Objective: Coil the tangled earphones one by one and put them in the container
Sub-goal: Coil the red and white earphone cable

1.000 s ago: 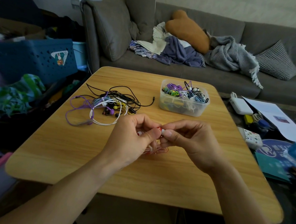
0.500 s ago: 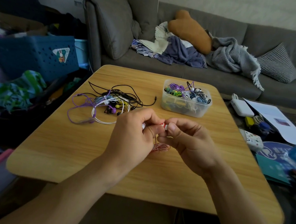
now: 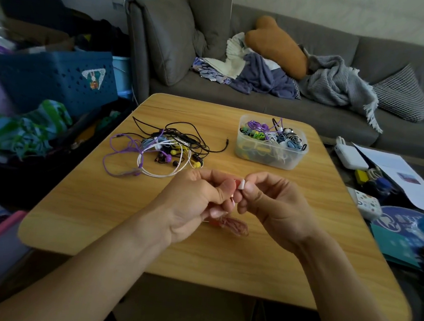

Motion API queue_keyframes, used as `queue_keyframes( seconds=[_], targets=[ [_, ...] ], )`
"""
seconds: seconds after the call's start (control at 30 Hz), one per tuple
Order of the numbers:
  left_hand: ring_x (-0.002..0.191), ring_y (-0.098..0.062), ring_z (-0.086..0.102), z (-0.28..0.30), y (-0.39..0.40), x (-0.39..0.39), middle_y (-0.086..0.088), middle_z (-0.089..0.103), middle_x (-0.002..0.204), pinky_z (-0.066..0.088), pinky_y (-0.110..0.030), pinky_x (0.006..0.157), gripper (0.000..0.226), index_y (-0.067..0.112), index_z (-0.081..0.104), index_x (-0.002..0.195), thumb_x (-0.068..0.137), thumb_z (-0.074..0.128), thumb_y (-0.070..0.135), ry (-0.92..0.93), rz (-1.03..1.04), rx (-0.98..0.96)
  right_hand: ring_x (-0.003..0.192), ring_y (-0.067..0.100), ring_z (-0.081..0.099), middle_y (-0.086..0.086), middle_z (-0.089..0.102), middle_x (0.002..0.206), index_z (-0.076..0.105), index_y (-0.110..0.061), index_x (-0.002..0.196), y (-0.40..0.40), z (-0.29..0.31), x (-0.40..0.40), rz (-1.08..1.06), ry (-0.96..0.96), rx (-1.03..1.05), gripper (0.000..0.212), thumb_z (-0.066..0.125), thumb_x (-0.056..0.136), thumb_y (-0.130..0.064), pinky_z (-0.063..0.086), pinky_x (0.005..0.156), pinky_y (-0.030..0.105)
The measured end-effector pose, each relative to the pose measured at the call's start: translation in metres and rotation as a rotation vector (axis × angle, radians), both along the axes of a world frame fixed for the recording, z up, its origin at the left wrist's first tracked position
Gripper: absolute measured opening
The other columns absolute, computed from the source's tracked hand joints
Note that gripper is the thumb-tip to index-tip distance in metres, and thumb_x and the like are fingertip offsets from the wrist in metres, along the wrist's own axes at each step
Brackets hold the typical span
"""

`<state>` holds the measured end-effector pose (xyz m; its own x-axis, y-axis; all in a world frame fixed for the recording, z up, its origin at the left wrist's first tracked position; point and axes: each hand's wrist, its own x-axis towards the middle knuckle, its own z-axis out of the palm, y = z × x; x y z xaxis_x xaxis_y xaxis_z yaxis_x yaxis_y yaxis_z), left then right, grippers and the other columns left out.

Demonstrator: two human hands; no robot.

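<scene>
Both hands meet over the middle of the wooden table [image 3: 102,217]. My left hand [image 3: 193,205] and my right hand [image 3: 276,210] each pinch the red-and-white earbud end of a red earphone [image 3: 234,224], whose thin cord hangs in a loose bundle below the fingers onto the table. Behind my left hand lies a tangled pile of earphones [image 3: 162,150] in black, purple, white and yellow. A clear plastic container [image 3: 269,156] at the back right of the table holds several coiled earphones.
A grey sofa [image 3: 264,93] with cushions and blankets runs behind the table. A blue basket [image 3: 58,78] and clutter stand on the left. On the right lie papers [image 3: 396,175], a white charger [image 3: 351,158] and small boxes.
My hands have stayed together on the red earphone, rising slightly and shifting their pinch on the earbud end. The camera has tilted a little.
</scene>
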<state>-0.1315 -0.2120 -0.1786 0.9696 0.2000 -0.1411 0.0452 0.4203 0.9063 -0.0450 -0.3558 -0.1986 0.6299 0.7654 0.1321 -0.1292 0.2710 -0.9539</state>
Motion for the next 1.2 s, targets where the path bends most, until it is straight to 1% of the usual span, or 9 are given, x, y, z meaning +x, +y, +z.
queue_keyframes(
  seconds=[0.1, 0.27, 0.4, 0.53, 0.73, 0.93, 1.03, 1.13, 1.2],
  targets=[
    [0.045, -0.013, 0.052, 0.001, 0.003, 0.0, -0.011, 0.061, 0.056, 0.035, -0.017, 0.038, 0.012, 0.002, 0.066, 0.077, 0.084, 0.061, -0.007, -0.004, 0.028, 0.151, 0.061, 0.017, 0.061, 0.012, 0.069, 0.074, 0.074, -0.014, 0.077, 0.0, 0.0, -0.002, -0.037, -0.088, -0.033, 0.029, 0.088, 0.067, -0.037, 0.053, 0.061, 0.025],
    [0.051, -0.015, 0.06, -0.004, 0.005, 0.0, -0.008, 0.066, 0.061, 0.048, -0.025, 0.047, 0.02, 0.016, 0.069, 0.077, 0.083, 0.07, -0.003, -0.231, 0.19, 0.722, 0.064, 0.016, 0.065, 0.011, 0.069, 0.073, 0.074, -0.009, 0.08, 0.002, -0.001, -0.003, -0.044, 0.046, 0.04, 0.025, 0.085, 0.064, -0.024, 0.055, 0.061, 0.025],
    [0.055, -0.011, 0.064, -0.008, 0.004, 0.001, 0.003, 0.068, 0.067, 0.054, -0.03, 0.053, 0.019, 0.019, 0.071, 0.078, 0.08, 0.075, 0.001, -0.316, 0.302, 0.893, 0.061, 0.014, 0.064, 0.009, 0.067, 0.069, 0.075, -0.01, 0.074, 0.007, -0.002, -0.006, -0.085, 0.114, 0.041, 0.011, 0.075, 0.065, -0.016, 0.056, 0.06, 0.024],
    [0.051, -0.015, 0.062, -0.008, 0.002, 0.0, 0.002, 0.066, 0.059, 0.053, -0.031, 0.049, 0.022, 0.019, 0.069, 0.075, 0.081, 0.072, -0.002, -0.262, 0.283, 0.794, 0.059, 0.016, 0.064, 0.01, 0.067, 0.067, 0.074, -0.01, 0.075, 0.006, -0.004, -0.003, -0.075, 0.071, 0.043, 0.011, 0.076, 0.067, -0.016, 0.055, 0.059, 0.024],
    [0.046, -0.014, 0.053, -0.005, 0.002, 0.0, -0.01, 0.063, 0.059, 0.035, -0.018, 0.038, 0.015, 0.002, 0.065, 0.077, 0.087, 0.061, -0.009, -0.025, 0.1, 0.274, 0.06, 0.019, 0.064, 0.01, 0.07, 0.068, 0.069, 0.002, 0.083, -0.001, 0.0, 0.002, -0.2, -0.361, -0.07, 0.01, 0.07, 0.078, -0.006, 0.055, 0.062, 0.027],
    [0.05, -0.011, 0.054, -0.008, 0.005, 0.004, -0.011, 0.064, 0.066, 0.039, -0.018, 0.042, 0.007, -0.005, 0.067, 0.089, 0.087, 0.06, -0.003, 0.035, 0.092, 0.059, 0.062, 0.013, 0.067, 0.007, 0.074, 0.072, 0.075, -0.004, 0.09, 0.001, 0.002, 0.001, -0.313, -0.498, -0.162, 0.01, 0.072, 0.081, -0.002, 0.055, 0.064, 0.022],
    [0.049, -0.011, 0.054, -0.009, 0.003, 0.003, -0.01, 0.065, 0.065, 0.04, -0.018, 0.043, 0.006, -0.003, 0.068, 0.089, 0.087, 0.063, -0.001, 0.007, 0.107, 0.127, 0.064, 0.014, 0.07, 0.002, 0.075, 0.073, 0.077, -0.01, 0.087, -0.003, 0.003, 0.002, -0.366, -0.555, -0.245, 0.008, 0.077, 0.08, -0.007, 0.055, 0.063, 0.022],
    [0.045, -0.012, 0.054, -0.013, 0.001, 0.004, -0.008, 0.067, 0.061, 0.045, -0.02, 0.044, 0.005, 0.005, 0.07, 0.089, 0.085, 0.068, 0.003, -0.098, 0.189, 0.423, 0.064, 0.018, 0.069, -0.002, 0.076, 0.073, 0.079, -0.013, 0.086, -0.002, 0.002, -0.002, -0.398, -0.591, -0.289, 0.004, 0.077, 0.083, -0.014, 0.055, 0.06, 0.032],
    [0.045, -0.011, 0.056, -0.015, 0.002, 0.005, -0.004, 0.067, 0.058, 0.046, -0.019, 0.046, 0.007, 0.009, 0.071, 0.089, 0.084, 0.07, 0.004, -0.158, 0.233, 0.542, 0.06, 0.012, 0.066, -0.003, 0.074, 0.07, 0.078, -0.011, 0.087, 0.001, 0.0, -0.003, -0.409, -0.543, -0.277, 0.006, 0.076, 0.085, -0.016, 0.05, 0.054, 0.026]
  ],
)
